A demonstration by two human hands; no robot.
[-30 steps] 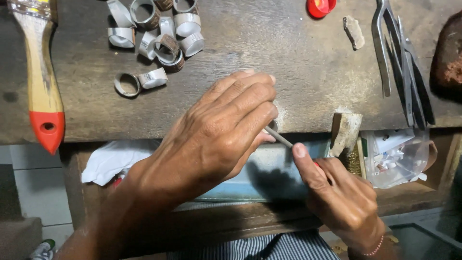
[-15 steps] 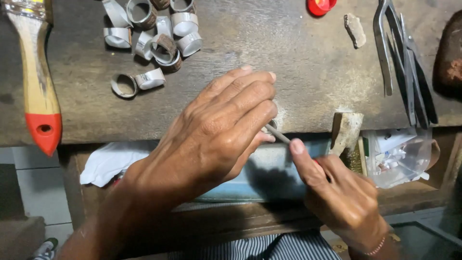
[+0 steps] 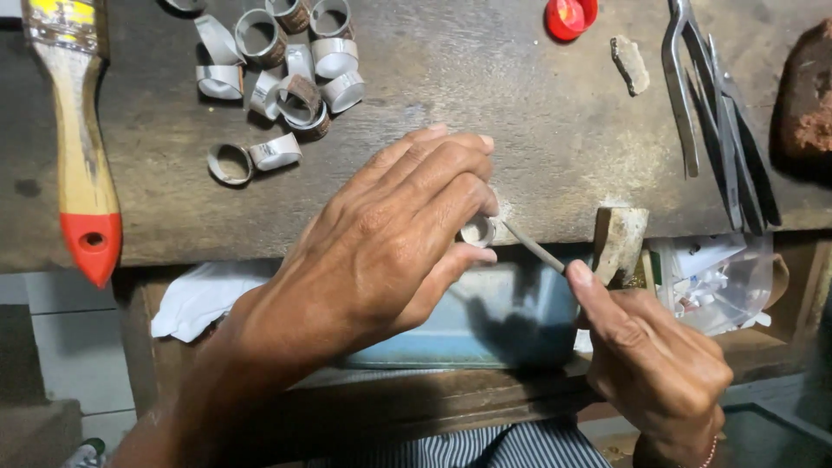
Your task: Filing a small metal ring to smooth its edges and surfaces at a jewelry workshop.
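The worn wooden surface (image 3: 537,113) ends at its front edge right under my hands. My left hand (image 3: 381,251) is closed around a small metal ring (image 3: 477,230), pinched at that edge. My right hand (image 3: 659,364) grips a thin file (image 3: 533,247), its tip touching the ring. Behind the ring, bare wood lies open up to the heap of rings (image 3: 277,61).

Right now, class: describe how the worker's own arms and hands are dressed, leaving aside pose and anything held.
Both forearms are bare, with no sleeves or gloves. The left hand shows no rings. The right hand has a thin beaded bracelet at the wrist.
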